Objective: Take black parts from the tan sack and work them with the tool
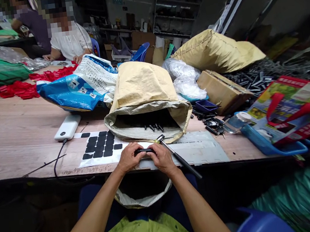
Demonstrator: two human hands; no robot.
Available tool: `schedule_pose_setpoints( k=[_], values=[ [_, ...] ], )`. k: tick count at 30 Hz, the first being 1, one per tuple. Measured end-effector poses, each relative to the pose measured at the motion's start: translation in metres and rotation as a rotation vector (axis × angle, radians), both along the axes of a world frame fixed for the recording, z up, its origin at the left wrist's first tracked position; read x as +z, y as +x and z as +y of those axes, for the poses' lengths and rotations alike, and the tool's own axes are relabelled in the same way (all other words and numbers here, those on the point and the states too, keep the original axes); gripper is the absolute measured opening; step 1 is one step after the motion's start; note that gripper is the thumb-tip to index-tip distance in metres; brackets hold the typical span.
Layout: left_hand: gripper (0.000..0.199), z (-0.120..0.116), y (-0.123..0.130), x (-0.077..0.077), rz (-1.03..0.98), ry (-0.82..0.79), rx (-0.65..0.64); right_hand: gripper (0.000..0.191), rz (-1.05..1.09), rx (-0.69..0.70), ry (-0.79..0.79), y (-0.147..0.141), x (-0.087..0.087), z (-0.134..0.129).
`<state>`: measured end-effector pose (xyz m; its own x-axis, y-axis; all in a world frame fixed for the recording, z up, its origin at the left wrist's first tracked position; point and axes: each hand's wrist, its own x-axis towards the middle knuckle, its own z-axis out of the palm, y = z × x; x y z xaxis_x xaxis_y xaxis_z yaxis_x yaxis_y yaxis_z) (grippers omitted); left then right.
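Note:
My left hand [131,157] and my right hand [162,157] are closed on the two ends of a short black rod-like piece [144,150], held level at the table's front edge. Right beside my right hand is a small hammer [178,159] with a metal head and a dark handle that slants over the edge. Just beyond my hands a paper-covered sack [144,83] lies with its mouth towards me, several small black pieces [154,127] in it. Left of my hands is a white sheet of black rounded-square stickers [99,144]. Below them, an open bag [144,200] sits between my knees.
A metal plate [204,147] covers the table's front edge. A white power bank [67,127] with a black cable lies left. At right stand a blue tray [272,147], a printed bag [290,110] and a wooden box [222,90]. Two people sit across at the far left.

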<state>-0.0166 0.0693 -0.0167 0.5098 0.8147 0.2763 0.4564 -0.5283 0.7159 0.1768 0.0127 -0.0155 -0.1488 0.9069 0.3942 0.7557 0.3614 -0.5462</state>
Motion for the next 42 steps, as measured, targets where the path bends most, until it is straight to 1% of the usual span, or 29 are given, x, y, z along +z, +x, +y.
schedule_pose_setpoints(
  k=[6, 15, 22, 27, 32, 37, 42],
  values=[
    [0.02, 0.0, -0.001, 0.001, -0.124, -0.097, 0.02, 0.019, 0.066, 0.023, -0.027, -0.001, 0.004, 0.0],
    [0.019, -0.003, -0.002, 0.006, -0.213, -0.173, 0.02, 0.019, 0.047, 0.001, -0.036, -0.003, 0.006, -0.002],
    [0.02, -0.001, -0.004, 0.003, -0.278, -0.217, 0.003, 0.019, 0.025, -0.008, -0.041, -0.003, 0.006, -0.002],
    [0.021, -0.001, -0.005, 0.003, -0.251, -0.195, -0.019, 0.018, 0.029, 0.016, -0.023, -0.002, 0.009, -0.004],
    [0.023, -0.002, -0.004, 0.005, -0.192, -0.103, -0.057, 0.019, 0.018, 0.023, -0.021, -0.001, 0.013, -0.007],
    [0.02, -0.002, -0.002, 0.004, -0.121, -0.038, -0.084, 0.021, -0.038, 0.007, -0.001, -0.003, 0.01, -0.007],
    [0.015, -0.003, 0.001, 0.001, -0.01, 0.008, -0.078, 0.018, -0.075, 0.041, 0.021, -0.001, 0.007, -0.007]
  ],
)
